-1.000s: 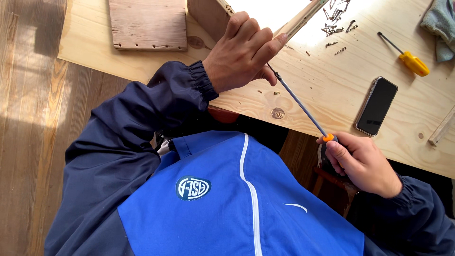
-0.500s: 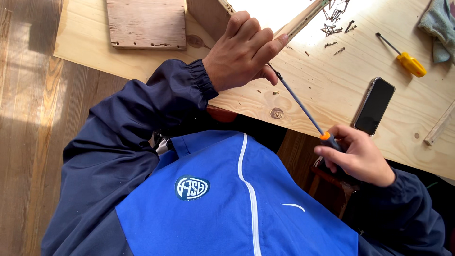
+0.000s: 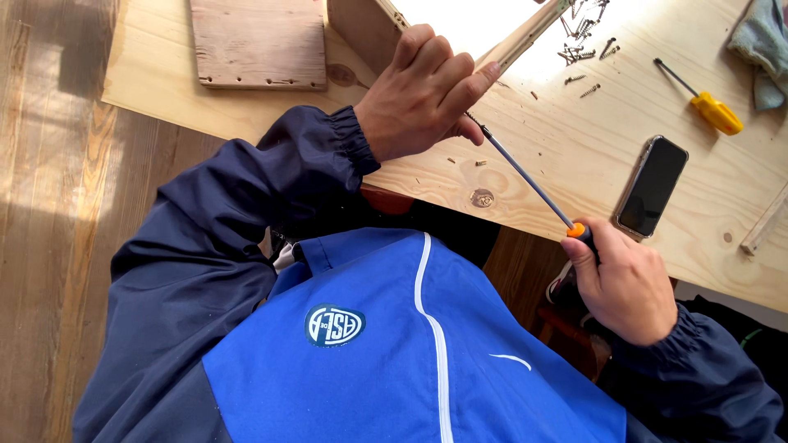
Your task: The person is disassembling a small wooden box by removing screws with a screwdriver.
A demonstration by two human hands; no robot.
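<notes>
**Head view: two hands on a long screwdriver at a wooden piece**

Head camera looks down over a blue and navy jacket (image 3: 410,344). Right hand (image 3: 624,283) is closed around the handle of a long screwdriver (image 3: 525,176); only the orange collar of the handle shows. Shaft runs up-left to the left hand (image 3: 427,94), whose fingers curl over the tip end, steadying it against a slanted wooden piece (image 3: 525,37) on the pale wood table (image 3: 574,156). The tip itself is hidden, so contact with a screw is likely but can't be confirmed. A phone (image 3: 651,186) lies face up just beside the right hand. Yellow-handled screwdriver (image 3: 702,98) sits further up, loose screws (image 3: 583,25) near the wooden piece, a brown board (image 3: 258,41) at the table's left.
</notes>
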